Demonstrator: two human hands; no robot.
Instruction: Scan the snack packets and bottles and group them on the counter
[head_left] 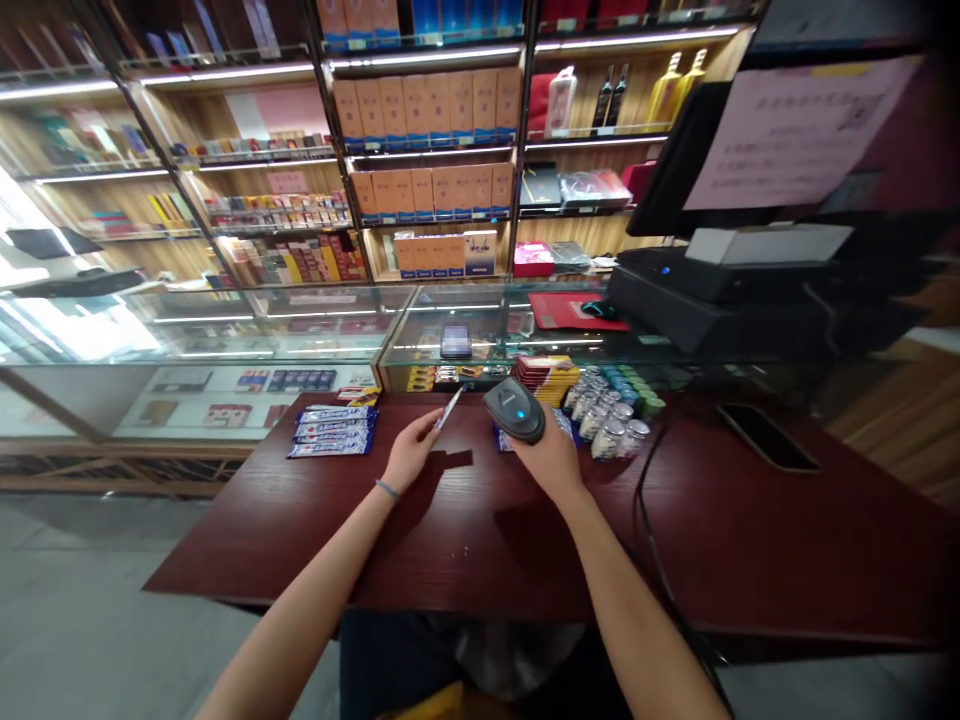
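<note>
My left hand [409, 452], with a band at the wrist, pinches a thin, flat wrapped packet [449, 407] above the dark red table; it is turned nearly edge-on, so its kind cannot be read. Wrapped around a dark grey barcode scanner [516, 408] with a blue light, my right hand [553, 462] hides its handle. The scanner's head points toward the packet, with a gap between them. Blue-and-white wrapped packets [331, 432] lie in a row left of my left hand. More blue packets [564, 424] are partly covered behind my right hand.
Small lidded jars [609, 436] stand in rows right of the scanner, beside stacked yellow-and-red packs [546, 376]. A black cable [643, 510] runs across the table [465, 560]. A phone [769, 437] lies at right. Behind are a glass counter [322, 335] and a dark monitor [679, 160].
</note>
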